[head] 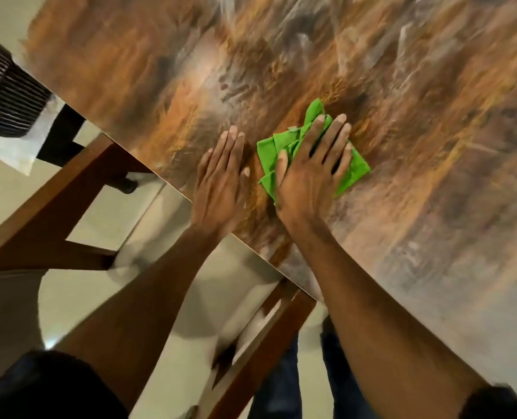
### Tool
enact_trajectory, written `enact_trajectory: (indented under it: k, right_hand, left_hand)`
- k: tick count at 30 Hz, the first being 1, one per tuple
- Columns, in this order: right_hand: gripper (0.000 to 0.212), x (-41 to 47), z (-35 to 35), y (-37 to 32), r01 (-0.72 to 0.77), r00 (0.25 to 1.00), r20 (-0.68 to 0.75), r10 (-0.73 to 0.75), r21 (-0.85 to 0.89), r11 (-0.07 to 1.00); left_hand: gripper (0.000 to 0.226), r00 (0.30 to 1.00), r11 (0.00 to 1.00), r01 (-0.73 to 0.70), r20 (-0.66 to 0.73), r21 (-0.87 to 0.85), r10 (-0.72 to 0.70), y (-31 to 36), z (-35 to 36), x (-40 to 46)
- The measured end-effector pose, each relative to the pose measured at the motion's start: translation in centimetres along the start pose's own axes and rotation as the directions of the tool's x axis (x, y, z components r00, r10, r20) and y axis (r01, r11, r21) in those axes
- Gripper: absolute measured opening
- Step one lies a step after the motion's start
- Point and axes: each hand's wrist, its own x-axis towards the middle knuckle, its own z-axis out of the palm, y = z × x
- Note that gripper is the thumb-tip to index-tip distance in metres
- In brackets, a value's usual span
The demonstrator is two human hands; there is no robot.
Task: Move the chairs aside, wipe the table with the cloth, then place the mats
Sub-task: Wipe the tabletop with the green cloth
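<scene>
Two hands on the worktop (402,86), both palm-down near its front edge. Right hand (310,169) lies flat on a green cloth (355,170), fingers (319,128) straight and slightly spread, pressing the cloth down rather than gripping it. Cloth is crumpled, with folds poking out past the fingertips and on both sides of the palm; it sits on the worktop a little in from the near edge. Left hand (222,176) rests just beside the cloth, on the bare surface, fingers straight and held together, holding nothing; the thumb lies close to the cloth's left edge, though whether it touches is hard to tell through the motion blur. Worktop surface is glossy, streaked in orange-brown and grey, and runs diagonally across the view from upper left to lower right. Both forearms reach in from the bottom of the view, bare to dark sleeves (55,385) at the lower corners. Below the worktop edge, brown wooden frame members (55,213) show, one set at left and another slanting down near the centre bottom. Pale glossy floor (6,182) is visible beneath them. At the far left, a dark ribbed object (6,95) on a dark leg stands apart from the worktop's corner, possibly a chair seat, but the view cuts it off. Dark trouser legs (284,385) appear at the bottom, under the worktop edge.
</scene>
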Motion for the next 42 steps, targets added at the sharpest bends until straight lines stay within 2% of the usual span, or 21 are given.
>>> enact_trajectory:
  k: [6, 9, 11, 15, 20, 24, 30, 33, 37, 40, 42]
  right_hand:
    - [0.078, -7.5, -0.2, -0.8, 0.122, 0.990, 0.073, -0.123, 0.020, 0.992]
    - [0.080, -10.5, 0.1, -1.2, 0.123, 0.986, 0.109, -0.125, 0.026, 0.992]
    - [0.080, -10.9, 0.3, -1.1, 0.114, 0.988, 0.106, -0.116, 0.026, 0.993]
    - [0.075, -8.3, -0.1, 0.2, 0.071, 0.997, 0.031, -0.071, -0.004, 0.997]
    - [0.070, 1.1, -1.3, 6.1, -0.086, 0.984, -0.164, 0.076, -0.054, 0.995]
    - [0.066, -0.3, -1.2, 6.8, -0.101, 0.980, -0.180, 0.090, -0.051, 0.994]
    - [0.071, -12.3, -0.6, 1.6, -0.072, 0.996, 0.046, 0.070, 0.028, 0.997]
    - [0.072, -13.9, -0.6, 1.2, -0.035, 0.997, 0.074, 0.033, 0.034, 0.999]
    - [0.072, -10.6, -0.8, 4.5, -0.052, 0.999, 0.013, 0.052, -0.008, 0.999]
    - [0.068, -3.9, -1.6, 9.2, -0.182, 0.976, -0.133, 0.174, -0.046, 0.982]
    - [0.067, 0.4, -2.6, 11.7, -0.242, 0.958, -0.166, 0.235, -0.026, 0.970]
  left_hand:
    - [0.054, 0.996, 0.993, -0.076, -0.060, -0.094, 0.070, -1.3, 1.5, -2.3]
    - [0.054, 0.991, 0.987, -0.133, -0.040, -0.086, 0.130, -1.0, 1.7, -2.6]
    - [0.055, 0.992, 0.989, -0.124, -0.040, -0.082, 0.121, -0.9, 1.6, -2.5]
    - [0.057, 0.986, 0.986, -0.166, 0.009, -0.036, 0.166, -0.4, 1.0, -1.6]
    - [0.060, 0.953, 0.955, -0.296, 0.064, -0.015, 0.297, 3.2, 0.5, 3.6]
    - [0.059, 0.928, 0.932, -0.361, 0.086, -0.026, 0.362, 4.8, 1.6, 6.3]
    - [0.056, 0.922, 0.923, -0.380, 0.062, -0.058, 0.383, 4.8, 2.0, 6.4]
    - [0.055, 0.920, 0.921, -0.381, 0.065, -0.081, 0.386, 4.8, 2.0, 6.5]
    - [0.059, 0.918, 0.925, -0.377, 0.110, -0.053, 0.381, 4.9, 2.0, 6.3]
    - [0.061, 0.916, 0.926, -0.374, 0.135, -0.053, 0.378, 4.9, 1.8, 6.3]
    - [0.062, 0.920, 0.931, -0.363, 0.146, -0.038, 0.364, 4.9, 1.8, 6.2]
